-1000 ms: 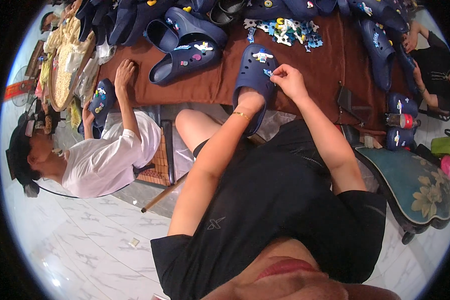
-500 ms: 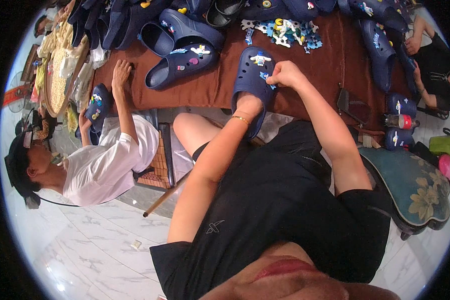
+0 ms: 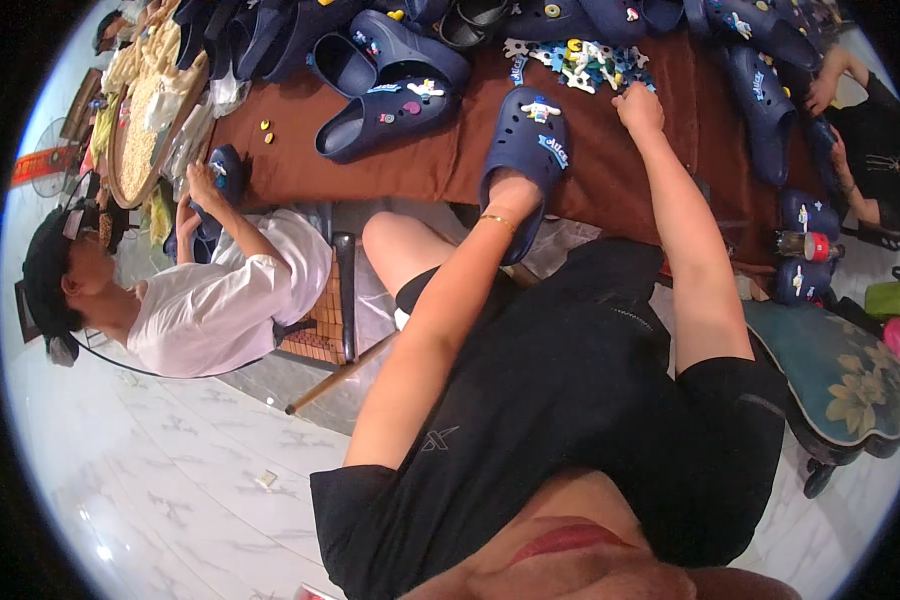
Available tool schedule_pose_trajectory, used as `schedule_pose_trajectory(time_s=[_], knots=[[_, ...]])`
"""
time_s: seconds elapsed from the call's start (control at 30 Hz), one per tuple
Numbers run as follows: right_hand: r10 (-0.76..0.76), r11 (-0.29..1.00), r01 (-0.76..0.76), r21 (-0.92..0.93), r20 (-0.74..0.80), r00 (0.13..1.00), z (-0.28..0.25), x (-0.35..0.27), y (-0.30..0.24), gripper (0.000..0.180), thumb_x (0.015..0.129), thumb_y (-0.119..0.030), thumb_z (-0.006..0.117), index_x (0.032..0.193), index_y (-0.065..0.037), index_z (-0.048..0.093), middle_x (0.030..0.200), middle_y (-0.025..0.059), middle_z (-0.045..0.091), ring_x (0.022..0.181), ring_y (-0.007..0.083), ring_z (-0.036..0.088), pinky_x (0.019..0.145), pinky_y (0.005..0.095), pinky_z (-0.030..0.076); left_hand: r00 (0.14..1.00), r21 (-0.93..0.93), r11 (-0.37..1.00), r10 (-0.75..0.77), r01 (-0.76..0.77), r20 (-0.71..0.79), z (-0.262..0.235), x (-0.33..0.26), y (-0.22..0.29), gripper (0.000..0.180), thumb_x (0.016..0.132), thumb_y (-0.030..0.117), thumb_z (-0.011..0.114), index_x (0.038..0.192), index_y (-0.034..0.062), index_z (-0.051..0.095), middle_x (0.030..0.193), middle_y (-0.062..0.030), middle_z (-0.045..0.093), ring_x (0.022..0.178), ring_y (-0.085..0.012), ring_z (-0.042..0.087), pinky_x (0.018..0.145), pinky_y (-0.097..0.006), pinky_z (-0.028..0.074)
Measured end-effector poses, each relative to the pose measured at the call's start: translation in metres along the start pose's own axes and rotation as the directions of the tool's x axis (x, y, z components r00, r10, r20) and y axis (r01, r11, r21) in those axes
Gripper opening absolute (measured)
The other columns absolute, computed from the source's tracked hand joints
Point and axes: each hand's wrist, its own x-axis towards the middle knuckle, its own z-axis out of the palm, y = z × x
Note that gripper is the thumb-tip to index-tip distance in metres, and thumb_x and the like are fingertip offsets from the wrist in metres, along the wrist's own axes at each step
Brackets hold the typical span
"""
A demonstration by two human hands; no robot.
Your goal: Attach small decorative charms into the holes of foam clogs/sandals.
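A navy clog [image 3: 511,142] is worn over my left hand [image 3: 516,192], which reaches in through the heel opening and holds it up from inside; those fingers are hidden. On its toe sit a white cartoon-animal charm [image 3: 540,109] and a blue lettered charm [image 3: 553,151]. My right hand [image 3: 640,110] is at the near edge of a loose pile of shoe charms [image 3: 592,66], white, blue and yellow. Its fingers are bent together, and whatever is between them cannot be made out. Left of the pile lies another decorated navy clog [image 3: 390,120].
More navy clogs [image 3: 760,105] line the brown cloth-covered table [image 3: 300,165]. Two small yellow charms [image 3: 267,131] lie on its left part. A co-worker in a white shirt [image 3: 235,305] sits at left, handling a clog; another person [image 3: 875,150] works at far right. A bottle [image 3: 810,246] stands between clogs.
My right hand has left the clog's toe and moved up and right to the charm pile. The co-worker's hand has drawn back from the table, where two yellow charms now show.
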Motion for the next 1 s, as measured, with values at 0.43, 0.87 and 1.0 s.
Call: schedule_pose_trajectory(time_s=[0.43,0.87,1.0], knots=[[-0.735,0.666,0.591,0.454,0.266,0.624,-0.01,-0.082,-0.116,0.02,0.067,-0.018,0.067,0.081,-0.006,0.065,0.081,0.0098,0.065,0.075,0.0213,0.062,0.07,0.0328,0.048,0.953,0.261,0.94,0.263,-0.218,-0.153,0.023,0.012,-0.024,0.041,0.082,0.025,0.044,0.119,0.0046,0.046,0.122,-0.0168,0.047,0.114,-0.0285,0.045,0.095,-0.037,0.035],[-0.511,0.754,0.651,-0.083,0.548,0.662,-0.016,-0.078,-0.162,0.035,0.068,-0.022,0.068,0.099,-0.006,0.063,0.102,0.0138,0.062,0.096,0.03,0.059,0.079,0.0417,0.048,0.808,0.462,0.841,0.467,-0.281,-0.36,0.027,0.021,-0.025,0.034,0.081,0.023,0.042,0.109,0.0055,0.053,0.116,-0.0152,0.051,0.107,-0.0278,0.048,0.091,-0.038,0.035],[-0.515,0.726,0.667,-0.17,0.509,0.69,-0.014,-0.079,-0.164,0.028,0.069,-0.023,0.068,0.089,-0.006,0.063,0.095,0.014,0.062,0.091,0.03,0.059,0.074,0.0405,0.048,0.874,0.463,0.841,0.422,-0.278,-0.242,0.035,0.021,-0.028,0.036,0.081,0.023,0.042,0.111,0.0054,0.052,0.117,-0.0153,0.051,0.108,-0.0277,0.047,0.093,-0.038,0.034]])
